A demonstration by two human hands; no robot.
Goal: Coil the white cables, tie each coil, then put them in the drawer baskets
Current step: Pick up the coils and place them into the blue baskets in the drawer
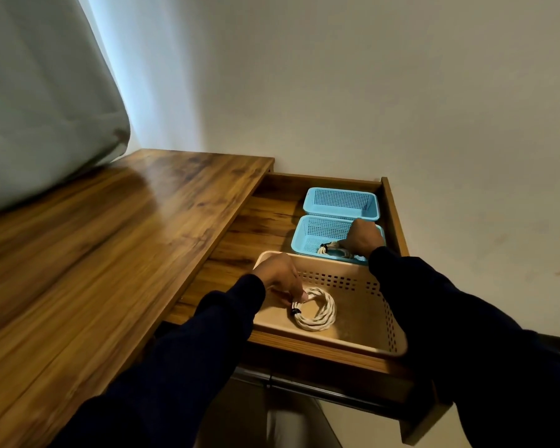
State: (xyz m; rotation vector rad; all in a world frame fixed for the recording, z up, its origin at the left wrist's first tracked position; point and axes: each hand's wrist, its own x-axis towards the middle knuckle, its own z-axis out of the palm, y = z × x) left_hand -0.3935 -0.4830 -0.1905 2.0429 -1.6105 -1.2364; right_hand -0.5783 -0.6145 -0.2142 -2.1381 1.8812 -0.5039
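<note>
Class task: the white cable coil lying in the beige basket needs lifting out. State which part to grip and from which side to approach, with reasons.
Grip the white cable coil at its black tie, where the loops are bundled, pinching from above: it lies flat on the floor of the beige basket, whose walls block the sides. The left hand already holds it there.

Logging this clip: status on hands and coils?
Left hand pinching coil in beige basket. Right hand holding second coil in near blue basket. Far blue basket unobstructed.
</note>
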